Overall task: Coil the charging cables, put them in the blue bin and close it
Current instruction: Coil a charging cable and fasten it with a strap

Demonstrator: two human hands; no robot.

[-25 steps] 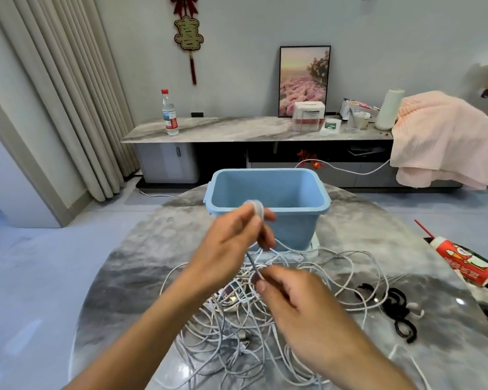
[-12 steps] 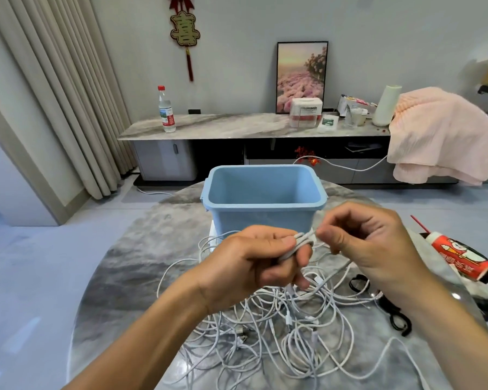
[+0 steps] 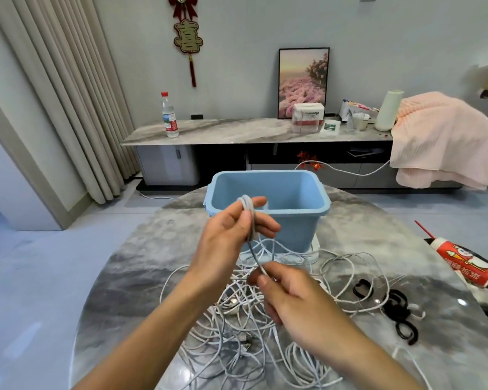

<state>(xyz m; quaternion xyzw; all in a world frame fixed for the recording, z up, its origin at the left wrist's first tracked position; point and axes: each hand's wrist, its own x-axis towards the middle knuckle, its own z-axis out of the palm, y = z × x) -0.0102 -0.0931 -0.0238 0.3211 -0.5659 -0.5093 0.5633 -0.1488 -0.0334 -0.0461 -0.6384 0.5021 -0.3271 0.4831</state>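
Left hand (image 3: 231, 232): raised in front of the blue bin, fingers curled through a small coil of white cable (image 3: 248, 218) wound around them.
Right hand (image 3: 296, 296): lower and nearer the camera, thumb and forefinger pinching the free strand that runs down from the coil.
Blue bin (image 3: 293, 229): upright and open on the worktop (image 3: 152, 263) just behind the hands; no lid can be made out.
Loose cables (image 3: 237, 342): a white tangle spread on the worktop beneath both hands.
Black cable (image 3: 397, 311): lies right of the tangle.
Red-and-white tube (image 3: 465, 263): at the worktop's right edge.
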